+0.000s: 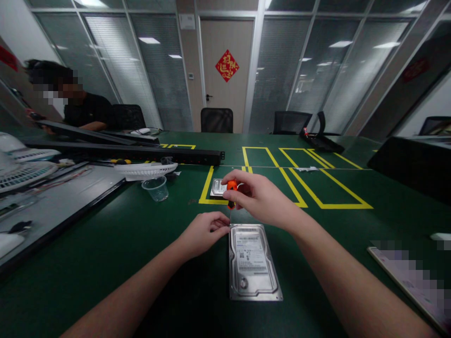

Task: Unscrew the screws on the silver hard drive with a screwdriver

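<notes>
A silver hard drive (252,263) with a white label lies flat on the green table in front of me. My right hand (252,195) grips an orange and black screwdriver (231,188) by its handle, fingers and thumb pinched round it. The screwdriver stands upright, its thin shaft reaching down to the drive's far left corner. At that same corner, my left hand (209,231) has its thumb and fingers closed together. Whether they hold the drive's edge, the tip of the shaft or a screw is too small to tell.
Behind my right hand lies a second, smaller drive (217,188), partly hidden, inside yellow tape (206,190). A clear plastic cup (157,189), a white basket (150,170) and long black bars (169,154) are on the left. A phone-like slab (405,281) lies right. Another person (88,110) sits far left.
</notes>
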The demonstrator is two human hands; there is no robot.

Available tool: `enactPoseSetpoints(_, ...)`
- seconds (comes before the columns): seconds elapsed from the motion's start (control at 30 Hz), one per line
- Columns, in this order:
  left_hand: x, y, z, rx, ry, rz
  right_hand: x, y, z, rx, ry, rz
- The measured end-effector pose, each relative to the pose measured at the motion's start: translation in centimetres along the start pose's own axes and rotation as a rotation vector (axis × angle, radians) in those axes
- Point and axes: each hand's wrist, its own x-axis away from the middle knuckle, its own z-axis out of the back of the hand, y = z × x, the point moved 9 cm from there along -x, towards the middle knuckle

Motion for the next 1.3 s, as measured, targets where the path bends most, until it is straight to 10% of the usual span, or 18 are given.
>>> enactPoseSetpoints(1.3, -0.05, -0.28, -0.2, 0.044, -0.013, 0.009, 0.22, -0.13, -0.1, 0.034, -0.043, -0.032)
